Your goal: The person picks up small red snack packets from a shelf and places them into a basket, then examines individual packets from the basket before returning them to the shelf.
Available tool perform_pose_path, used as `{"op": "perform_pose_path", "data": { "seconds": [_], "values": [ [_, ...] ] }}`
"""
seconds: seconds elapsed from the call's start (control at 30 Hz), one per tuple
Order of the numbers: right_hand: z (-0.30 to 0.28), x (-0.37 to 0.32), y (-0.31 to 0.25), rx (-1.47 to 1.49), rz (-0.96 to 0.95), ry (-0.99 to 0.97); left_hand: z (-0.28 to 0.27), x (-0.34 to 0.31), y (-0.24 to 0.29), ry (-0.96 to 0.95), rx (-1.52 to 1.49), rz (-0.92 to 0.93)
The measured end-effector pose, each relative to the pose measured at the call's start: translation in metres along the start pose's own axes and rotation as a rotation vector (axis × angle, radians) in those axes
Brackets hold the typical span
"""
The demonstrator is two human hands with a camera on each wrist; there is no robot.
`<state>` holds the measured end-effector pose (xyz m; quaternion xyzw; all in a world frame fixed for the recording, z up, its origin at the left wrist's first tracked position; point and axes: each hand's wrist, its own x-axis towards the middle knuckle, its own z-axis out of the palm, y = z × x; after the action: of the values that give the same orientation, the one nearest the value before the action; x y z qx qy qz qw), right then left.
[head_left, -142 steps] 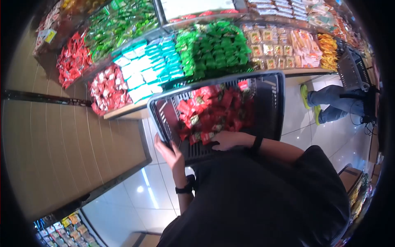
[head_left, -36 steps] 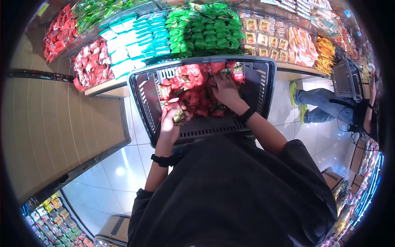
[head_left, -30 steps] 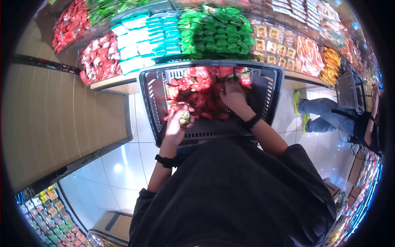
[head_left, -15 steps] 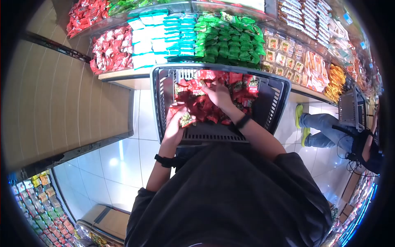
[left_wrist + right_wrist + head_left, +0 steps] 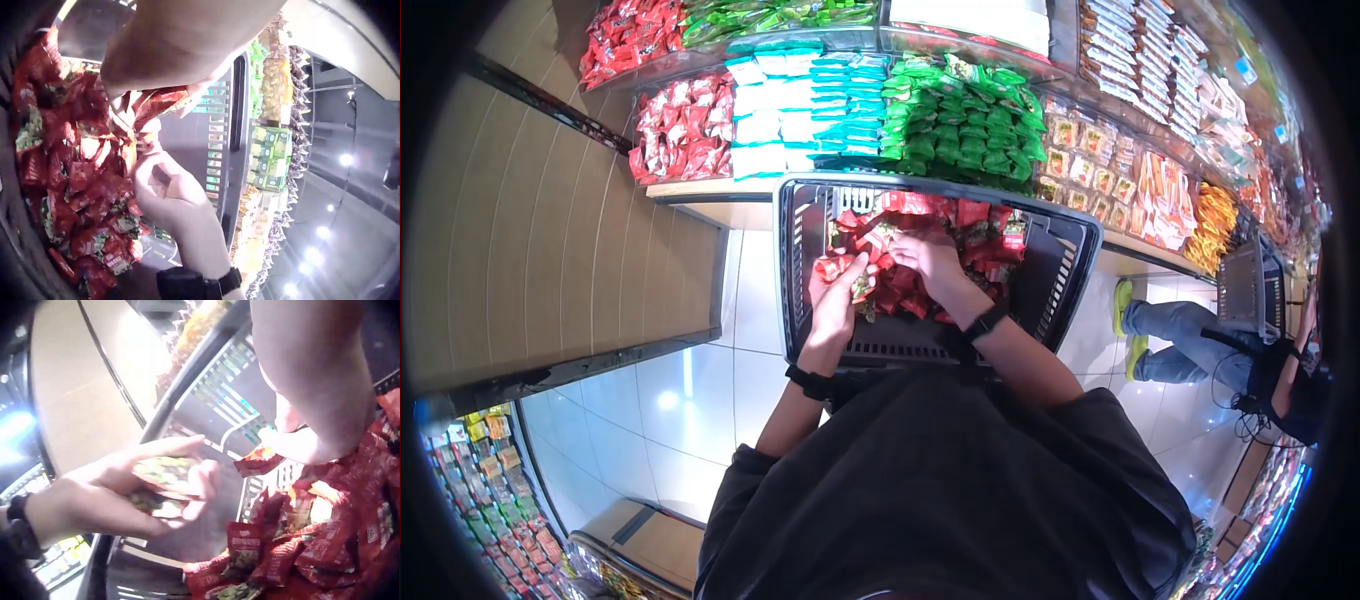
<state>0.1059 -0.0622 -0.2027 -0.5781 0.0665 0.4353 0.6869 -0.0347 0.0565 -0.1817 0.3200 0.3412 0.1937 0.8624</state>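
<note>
A dark shopping basket (image 5: 1068, 228) holds a heap of small red snack packets (image 5: 312, 550) with green-looking contents in their clear parts. Over the left side of the heap, my left hand (image 5: 834, 302) grips a few of these packets (image 5: 164, 470) between thumb and fingers. Close to its right, my right hand (image 5: 932, 262) pinches one red packet (image 5: 257, 464) at the fingertips. The left wrist view shows the two hands' fingertips almost meeting, with red wrapper in the left hand.
Beyond the basket runs a shelf with green packets (image 5: 970, 125), teal packets (image 5: 845, 105) and red-and-white packets (image 5: 685, 130). A wooden counter (image 5: 590, 270) stands at left. At right, another person's legs (image 5: 1180, 335) stand beside a grey basket (image 5: 1245, 285).
My left hand has left the basket's left rim and now holds packets inside. My right hand has moved from the heap's far right leftward to my left hand, now with a packet.
</note>
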Motion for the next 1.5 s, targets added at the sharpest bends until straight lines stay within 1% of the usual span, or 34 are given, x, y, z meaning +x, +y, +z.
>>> {"op": "perform_pose_path", "data": {
  "seconds": [0.03, 0.07, 0.13, 0.2, 0.23, 0.27, 0.3, 0.33, 0.4, 0.43, 0.47, 0.53, 0.6, 0.67, 0.77, 0.8, 0.83, 0.87, 0.93, 0.97, 1.0, 1.07, 1.1, 1.13, 1.2, 1.23, 1.27, 1.3, 1.33, 1.37, 1.4, 1.43, 1.47, 1.5],
  "values": [
    [0.008, -0.027, -0.018, -0.042, -0.077, -0.008, 0.007, 0.000, -0.001, 0.014, -0.015, 0.023],
    [0.011, -0.043, -0.028, -0.046, -0.069, -0.011, 0.013, 0.000, -0.002, 0.028, -0.028, 0.044],
    [0.007, -0.066, -0.035, -0.150, -0.098, -0.094, 0.017, -0.005, 0.000, 0.014, -0.096, 0.049],
    [-0.003, -0.077, -0.035, -0.137, -0.099, -0.105, 0.020, -0.010, 0.010, -0.091, -0.116, 0.041],
    [-0.007, -0.087, -0.041, -0.113, -0.100, -0.172, 0.021, -0.013, 0.015, -0.122, -0.085, 0.032],
    [-0.006, -0.098, -0.051, -0.089, -0.100, -0.240, 0.021, -0.017, 0.021, -0.207, -0.062, 0.048],
    [-0.004, -0.107, -0.063, -0.007, 0.029, -0.216, 0.021, -0.022, 0.026, -0.260, -0.022, 0.046],
    [-0.004, -0.112, -0.068, -0.005, 0.032, -0.209, 0.025, -0.028, 0.034, -0.316, 0.017, 0.045],
    [-0.008, -0.121, -0.070, 0.016, 0.023, -0.314, 0.033, -0.038, 0.046, -0.368, 0.070, -0.001],
    [-0.012, -0.121, -0.066, -0.087, -0.094, -0.362, 0.035, -0.039, 0.049, -0.397, 0.101, 0.009],
    [-0.018, -0.122, -0.065, -0.087, -0.088, -0.363, 0.037, -0.041, 0.054, -0.424, 0.133, 0.021],
    [-0.023, -0.124, -0.067, -0.236, -0.160, -0.377, 0.041, -0.043, 0.066, -0.449, 0.183, 0.019],
    [-0.020, -0.130, -0.068, -0.285, -0.178, -0.369, 0.043, -0.040, 0.075, -0.545, 0.395, 0.098],
    [-0.019, -0.138, -0.071, -0.333, -0.193, -0.358, 0.049, -0.039, 0.083, -0.549, 0.401, 0.100],
    [-0.022, -0.145, -0.076, -0.412, -0.196, -0.375, 0.053, -0.037, 0.089, -0.638, 0.476, 0.069],
    [-0.026, -0.143, -0.081, -0.519, -0.167, -0.448, 0.055, -0.040, 0.092, -0.640, 0.477, 0.064],
    [-0.028, -0.143, -0.084, -0.626, -0.140, -0.518, 0.057, -0.041, 0.095, -0.673, 0.547, 0.057],
    [-0.027, -0.144, -0.086, -0.622, -0.153, -0.509, 0.062, -0.039, 0.099, -0.713, 0.622, 0.057],
    [-0.019, -0.139, -0.097, -0.913, -0.482, -0.605, 0.061, -0.032, 0.099, -0.845, 0.479, -0.045],
    [-0.009, -0.145, -0.105, -0.904, -0.468, -0.596, 0.065, -0.032, 0.103, -0.872, 0.516, -0.035],
    [-0.006, -0.144, -0.102, -0.913, -0.554, -0.564, 0.069, -0.034, 0.105, -0.895, 0.551, -0.029],
    [0.012, -0.151, -0.128, -1.106, -0.345, -0.637, 0.073, -0.033, 0.105, -0.875, 0.655, -0.033],
    [0.014, -0.149, -0.123, -1.102, -0.475, -0.599, 0.076, -0.035, 0.107, -0.859, 0.611, -0.051],
    [0.016, -0.148, -0.133, -1.099, -0.494, -0.582, 0.077, -0.039, 0.114, -0.814, 0.618, -0.035],
    [0.019, -0.155, -0.165, -1.063, -0.469, -0.581, 0.066, -0.040, 0.119, -0.623, 0.626, 0.106],
    [0.015, -0.153, -0.181, -0.842, -0.490, -0.542, 0.060, -0.043, 0.125, -0.548, 0.516, 0.117],
    [0.014, -0.150, -0.210, -0.782, -0.534, -0.490, 0.051, -0.047, 0.131, -0.471, 0.403, 0.124],
    [0.010, -0.136, -0.234, -0.605, -0.435, -0.408, 0.036, -0.045, 0.135, -0.490, 0.342, 0.141],
    [0.017, -0.136, -0.271, -0.423, -0.419, -0.278, 0.020, -0.042, 0.137, -0.508, 0.280, 0.153],
    [0.026, -0.133, -0.316, -0.615, -0.467, -0.194, 0.009, -0.042, 0.138, -0.487, 0.270, 0.152],
    [0.021, -0.108, -0.346, -0.773, -0.502, -0.065, -0.001, -0.040, 0.138, -0.467, 0.259, 0.151],
    [0.029, -0.089, -0.374, -0.802, -0.555, -0.047, -0.013, -0.036, 0.133, -0.454, 0.256, 0.151],
    [0.028, -0.058, -0.395, -0.830, -0.525, 0.021, -0.023, -0.031, 0.127, -0.439, 0.252, 0.152],
    [0.039, -0.035, -0.409, -0.813, -0.556, -0.024, -0.021, -0.031, 0.125, -0.401, 0.221, 0.146]
  ]
}}
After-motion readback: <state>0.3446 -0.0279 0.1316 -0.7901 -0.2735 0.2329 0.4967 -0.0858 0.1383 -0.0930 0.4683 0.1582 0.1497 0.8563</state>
